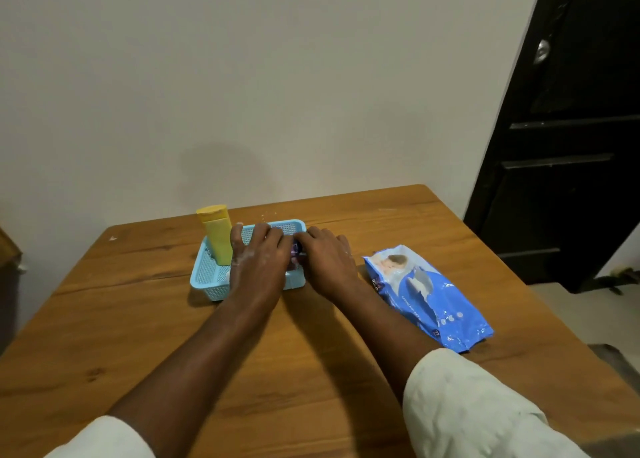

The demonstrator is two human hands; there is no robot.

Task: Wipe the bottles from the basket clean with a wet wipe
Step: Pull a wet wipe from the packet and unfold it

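Note:
A light blue mesh basket (207,277) sits on the wooden table (311,353). A yellow bottle (216,236) stands upright in the basket's left part. My left hand (258,260) lies over the middle of the basket, fingers spread downward. My right hand (327,257) reaches in from the right side. Between the two hands a small dark purple item (296,251) shows, mostly hidden by fingers; both hands touch it. A blue wet wipe pack (426,295) lies flat on the table to the right of my right hand.
A pale wall runs along the table's far edge. A dark door (571,146) stands at the right beyond the table's corner. A brownish object (8,257) sits at the left edge of view. Bare wood stretches in front of the basket.

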